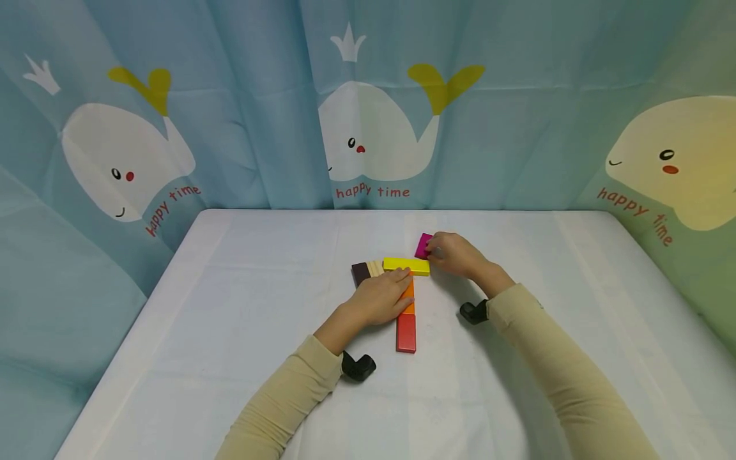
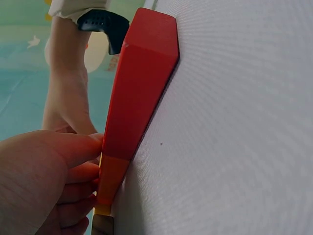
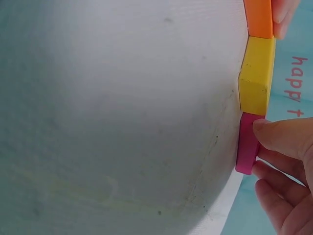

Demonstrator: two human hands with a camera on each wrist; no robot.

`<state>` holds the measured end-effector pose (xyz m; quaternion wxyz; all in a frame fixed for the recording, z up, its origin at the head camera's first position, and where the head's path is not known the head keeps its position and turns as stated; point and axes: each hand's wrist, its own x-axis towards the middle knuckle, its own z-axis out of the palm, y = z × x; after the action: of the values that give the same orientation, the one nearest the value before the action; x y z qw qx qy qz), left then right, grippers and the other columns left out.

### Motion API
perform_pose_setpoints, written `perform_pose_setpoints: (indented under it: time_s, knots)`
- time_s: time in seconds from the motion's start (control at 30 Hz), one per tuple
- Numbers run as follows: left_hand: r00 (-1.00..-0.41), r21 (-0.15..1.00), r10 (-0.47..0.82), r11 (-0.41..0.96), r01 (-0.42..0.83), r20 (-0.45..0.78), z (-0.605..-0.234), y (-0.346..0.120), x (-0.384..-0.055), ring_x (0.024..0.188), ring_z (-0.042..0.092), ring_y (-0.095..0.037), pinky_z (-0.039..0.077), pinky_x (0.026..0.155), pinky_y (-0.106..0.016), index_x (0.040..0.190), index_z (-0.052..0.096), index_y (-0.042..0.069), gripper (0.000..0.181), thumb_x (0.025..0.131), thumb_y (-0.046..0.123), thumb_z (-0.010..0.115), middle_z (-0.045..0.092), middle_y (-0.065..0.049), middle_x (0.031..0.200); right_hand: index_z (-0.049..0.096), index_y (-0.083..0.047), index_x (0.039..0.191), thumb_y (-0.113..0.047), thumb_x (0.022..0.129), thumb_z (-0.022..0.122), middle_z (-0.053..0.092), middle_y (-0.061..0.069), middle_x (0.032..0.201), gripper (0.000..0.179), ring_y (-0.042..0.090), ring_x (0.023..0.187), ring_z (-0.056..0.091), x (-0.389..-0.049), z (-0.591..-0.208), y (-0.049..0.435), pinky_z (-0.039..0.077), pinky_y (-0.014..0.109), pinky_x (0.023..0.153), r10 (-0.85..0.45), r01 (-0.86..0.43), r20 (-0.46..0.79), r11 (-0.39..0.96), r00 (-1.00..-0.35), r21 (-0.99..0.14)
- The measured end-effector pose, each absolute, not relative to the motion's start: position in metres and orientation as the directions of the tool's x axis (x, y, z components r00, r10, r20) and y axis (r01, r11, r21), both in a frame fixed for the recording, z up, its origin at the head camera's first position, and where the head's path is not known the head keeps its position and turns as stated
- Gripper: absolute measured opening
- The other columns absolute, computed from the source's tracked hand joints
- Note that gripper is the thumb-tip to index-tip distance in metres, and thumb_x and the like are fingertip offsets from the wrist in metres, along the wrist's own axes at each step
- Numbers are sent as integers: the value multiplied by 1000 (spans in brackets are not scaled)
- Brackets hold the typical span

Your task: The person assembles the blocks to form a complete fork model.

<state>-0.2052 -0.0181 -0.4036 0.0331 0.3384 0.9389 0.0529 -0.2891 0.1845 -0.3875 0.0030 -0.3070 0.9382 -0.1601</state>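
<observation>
A magenta block [image 1: 422, 245] lies at the yellow block's far right corner; my right hand [image 1: 456, 254] pinches it between thumb and fingers. The yellow block [image 1: 397, 263] lies crosswise at the top of an orange block [image 1: 409, 301], and a red block [image 1: 406, 335] continues that line toward me. My left hand [image 1: 377, 300] rests on the orange block with its fingers stretched out, partly covering it. Left of the yellow block are thin pale wooden strips [image 1: 375, 267] and a dark brown block [image 1: 360, 272], their near ends hidden behind the left hand.
A white cloth covers the table [image 1: 201, 306]. Behind it hangs a blue curtain [image 1: 259, 115] printed with whales. Black wrist devices [image 1: 358, 368] stick out from both sleeves just above the table.
</observation>
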Motion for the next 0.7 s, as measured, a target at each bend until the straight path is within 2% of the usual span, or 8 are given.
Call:
perform_pose_setpoints:
  time_s: [0.7]
  knots:
    - [-773, 127, 634, 769, 627, -25, -405, -19, -205, 131, 33, -17, 31, 102, -30, 139, 41, 8, 52, 97, 38, 42, 35, -5, 144, 68, 5, 98, -2, 81, 68, 63, 15, 97, 19, 29, 89, 58, -291, -390, 185, 46, 43, 86, -613, -604, 70, 741, -787, -294]
